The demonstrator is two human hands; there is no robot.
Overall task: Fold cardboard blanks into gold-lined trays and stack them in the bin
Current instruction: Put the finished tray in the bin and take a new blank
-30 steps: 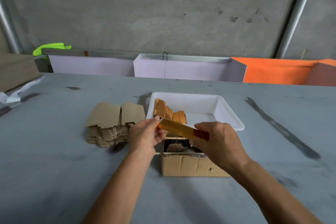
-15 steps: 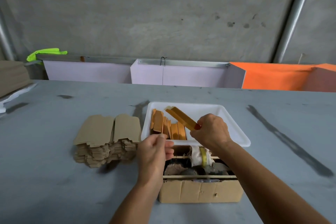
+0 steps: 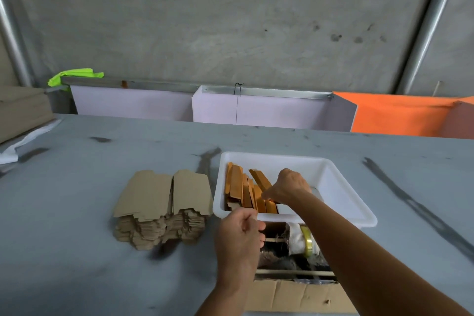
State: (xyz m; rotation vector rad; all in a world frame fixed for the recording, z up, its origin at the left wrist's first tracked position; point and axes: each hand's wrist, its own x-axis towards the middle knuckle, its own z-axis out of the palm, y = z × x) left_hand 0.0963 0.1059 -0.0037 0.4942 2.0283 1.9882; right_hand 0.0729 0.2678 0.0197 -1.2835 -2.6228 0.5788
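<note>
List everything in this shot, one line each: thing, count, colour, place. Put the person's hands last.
table: one, grey with dark smears, across the foreground
bin: one, white, centre of the table
folded trays: several, gold-orange, standing on edge in the left part of the bin
tray being placed: one, gold-orange, tilted against the row
blanks: one stack, brown, left of the bin
cardboard box: one, brown, open, in front of the bin, with dark odds and ends inside
tape roll: one, yellow, in the box
panels: two white, behind the table
orange sheet: one, back right
green cloth: one, neon, back left
left hand: one, loosely curled, empty, at the bin's near edge
right hand: one, in the bin, holding the tilted tray
</note>
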